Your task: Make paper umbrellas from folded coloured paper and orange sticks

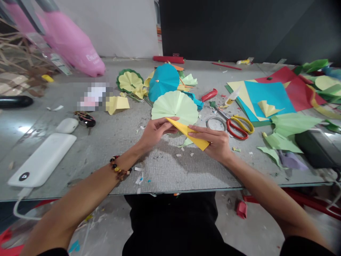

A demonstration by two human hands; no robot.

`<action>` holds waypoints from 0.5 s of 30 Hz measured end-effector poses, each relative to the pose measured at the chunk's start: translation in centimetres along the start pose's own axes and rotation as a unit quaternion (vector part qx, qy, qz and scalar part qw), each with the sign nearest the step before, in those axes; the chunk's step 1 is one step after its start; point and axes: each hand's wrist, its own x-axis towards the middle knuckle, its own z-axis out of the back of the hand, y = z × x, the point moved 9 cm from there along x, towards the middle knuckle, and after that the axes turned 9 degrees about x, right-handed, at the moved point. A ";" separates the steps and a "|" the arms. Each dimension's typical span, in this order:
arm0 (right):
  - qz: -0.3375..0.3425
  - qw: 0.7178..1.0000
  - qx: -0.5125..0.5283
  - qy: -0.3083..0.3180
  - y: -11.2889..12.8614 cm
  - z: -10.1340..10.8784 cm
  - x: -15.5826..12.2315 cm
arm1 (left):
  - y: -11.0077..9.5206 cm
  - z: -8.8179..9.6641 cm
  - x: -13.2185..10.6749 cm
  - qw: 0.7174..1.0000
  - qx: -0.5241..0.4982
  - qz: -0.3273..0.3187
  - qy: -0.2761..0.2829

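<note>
A piece of folded yellow paper (195, 138), narrow and pointed at its left end, is held between my two hands above the table. My left hand (159, 131) pinches the pointed tip. With its fingers laid along the top, my right hand (214, 140) grips the wider end; its thumb is hidden. Just beyond the hands lies a pale green pleated paper disc (174, 106) with a scalloped edge. Behind that stands a blue paper parasol shape (164, 81). Scissors (237, 124) with red and yellow handles lie right of my right hand, beside a clear ring (216, 124).
Coloured paper sheets (266, 94) and green scraps (291, 128) spread over the right side. A glue bottle (232, 97) lies near the scissors. On the left are a white power bank (44, 160), keys (86, 119) and a pink bottle (71, 42). Paper bits litter the tabletop (170, 177).
</note>
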 end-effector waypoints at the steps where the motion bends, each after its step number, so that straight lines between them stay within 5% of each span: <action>1: -0.011 1.000 0.009 0.000 -0.1 0.0 0.0 | -0.1 0.1 0.0 1.000 -0.004 -0.004 -0.002; 9: -0.073 0.997 0.006 -0.037 -1.0 0.3 0.1 | -1.3 0.1 -0.2 0.998 0.026 -0.041 -0.030; 15: -0.023 0.995 -0.041 -0.084 -0.2 1.1 0.4 | -2.7 1.1 -0.3 0.989 0.085 -0.088 -0.077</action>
